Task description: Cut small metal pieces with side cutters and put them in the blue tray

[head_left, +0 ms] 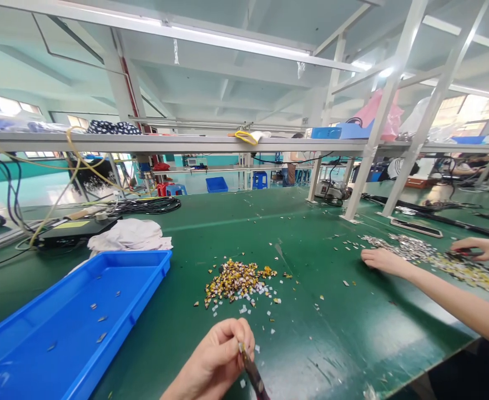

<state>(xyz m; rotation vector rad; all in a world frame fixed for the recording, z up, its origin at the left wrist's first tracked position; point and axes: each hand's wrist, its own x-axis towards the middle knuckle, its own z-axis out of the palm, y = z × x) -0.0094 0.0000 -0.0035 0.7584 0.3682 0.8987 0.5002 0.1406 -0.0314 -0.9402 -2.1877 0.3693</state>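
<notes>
My left hand [221, 353] is closed in a pinch near the bottom centre, thumb and forefinger gripping a small light-coloured piece [241, 346]. Against that piece rests the tip of a dark, narrow hand tool [253, 373] with a reddish lower end, which runs out of view at the bottom edge; its exact kind does not show. My right hand is outside the picture. Just beyond my left hand lies a pile of small yellow, brown and white pieces [236, 280]. Left of it stands a blue tray [134, 314] with several small flat pieces [101, 337] scattered inside.
At the right, a co-worker's hands [381, 259] work over heaps of silvery and yellow pieces [414, 249]. A white cloth [130, 236] and a black box [80, 230] lie behind the tray. White shelf posts [363, 166] rise from the green table [319, 328]; a phone [416, 227] lies near them.
</notes>
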